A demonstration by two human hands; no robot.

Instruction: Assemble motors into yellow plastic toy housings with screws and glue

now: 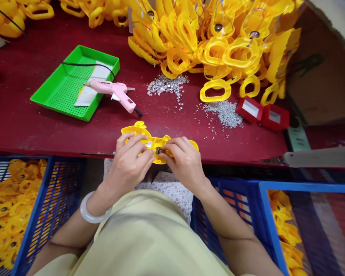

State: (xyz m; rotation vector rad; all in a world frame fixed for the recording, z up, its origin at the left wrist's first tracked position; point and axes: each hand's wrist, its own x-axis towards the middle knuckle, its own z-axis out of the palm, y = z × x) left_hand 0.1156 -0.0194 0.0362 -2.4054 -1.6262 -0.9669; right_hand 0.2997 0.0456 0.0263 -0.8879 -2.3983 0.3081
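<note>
A yellow plastic shell half (161,142), hollow side up with screw posts inside, lies at the table's front edge. My left hand (131,157) is closed over its left part, the fingertips resting on the shell. At its middle, my right hand (185,159) pinches a small dark part (158,151) that sits against the inside of the shell. The fingers partly cover this part, so I cannot tell its exact kind. A small white patch (149,144) shows inside the shell between the hands.
A pink glue gun (120,92) leans on a green tray (51,88). Small silver pieces (168,84) and screws (227,113) lie in piles near two red boxes (274,117). Yellow shells (215,50) are heaped behind. Blue crates (264,214) flank my lap.
</note>
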